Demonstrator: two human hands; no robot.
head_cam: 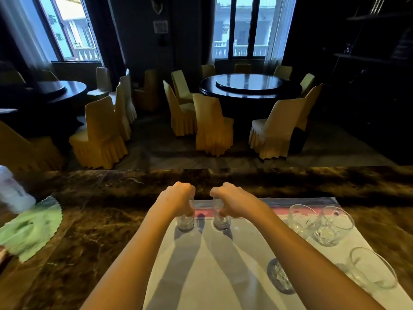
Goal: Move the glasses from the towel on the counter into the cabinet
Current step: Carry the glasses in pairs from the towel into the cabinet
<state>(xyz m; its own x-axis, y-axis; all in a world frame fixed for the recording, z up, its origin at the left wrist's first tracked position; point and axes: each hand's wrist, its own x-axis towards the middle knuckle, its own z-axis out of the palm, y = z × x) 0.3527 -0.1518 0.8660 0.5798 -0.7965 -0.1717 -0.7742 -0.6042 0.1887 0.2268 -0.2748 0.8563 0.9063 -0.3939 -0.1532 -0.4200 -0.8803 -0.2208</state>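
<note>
Head view, only one camera: both bare arms reach forward over a pale towel [223, 265] spread on a dark marbled counter [100, 220]. Left hand [178, 196] comes down from above on a small straight glass [186, 222], fingers curled and clamped round its upper part; glass base rests on the towel near the far edge. Right hand [230, 199] does the same on a second small straight glass [221, 221], fingers wrapped tight on the top half, base also on the towel. The two held glasses stand upright, just beside each other, apart, not touching. Further right on the towel, a wide faceted glass [299, 220] stands touching or overlapping a handled glass mug [333, 227]; cannot tell which. Nearer the camera on the right, another clear glass [373, 268] sits by the towel's right edge. A dark cut-pattern glass [280, 277] is partly hidden behind the right forearm. Towel has a pink and grey band along its far edge. On the left of the counter, a green scalloped mat [31, 227] with a blurred white bottle [13, 191] at its far side. Beyond the counter, a dim dining room: round dark table [248, 86] ringed by yellow-covered chairs [212, 124], two windows [241, 25] behind. No cabinet in shot.
</note>
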